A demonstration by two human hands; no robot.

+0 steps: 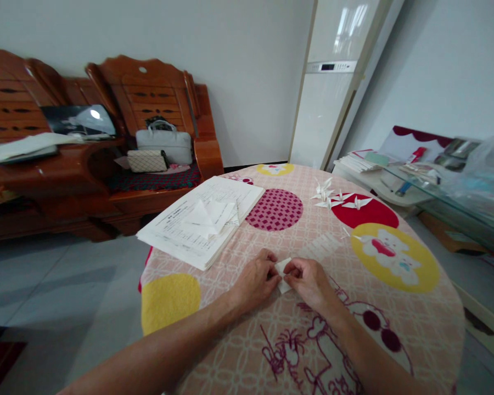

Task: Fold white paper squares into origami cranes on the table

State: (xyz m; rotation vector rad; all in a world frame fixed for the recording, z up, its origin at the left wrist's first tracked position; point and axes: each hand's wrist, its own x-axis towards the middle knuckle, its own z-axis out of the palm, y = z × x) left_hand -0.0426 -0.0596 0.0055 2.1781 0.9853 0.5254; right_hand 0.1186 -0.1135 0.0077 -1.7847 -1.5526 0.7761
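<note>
Head view shows left hand (pixel 257 277) and right hand (pixel 310 281) pinching the paper (pixel 282 269) right of the stack (pixel 168 236), likely light, thin and easily creased, best held by opposite edges

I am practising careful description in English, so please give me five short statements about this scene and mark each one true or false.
1. The left hand and the right hand touch one small folded piece of white paper. True.
2. Below the hands is bare glass. False: below them is a pink patterned tablecloth.
3. A thick stack of white printed sheets lies on this cloth. True.
4. Nothing lies on the stack. False: folded white papers lie on it.
5. Several small white paper figures with pointed wings lie on or near the cloth's red rounded patch. True.
</note>
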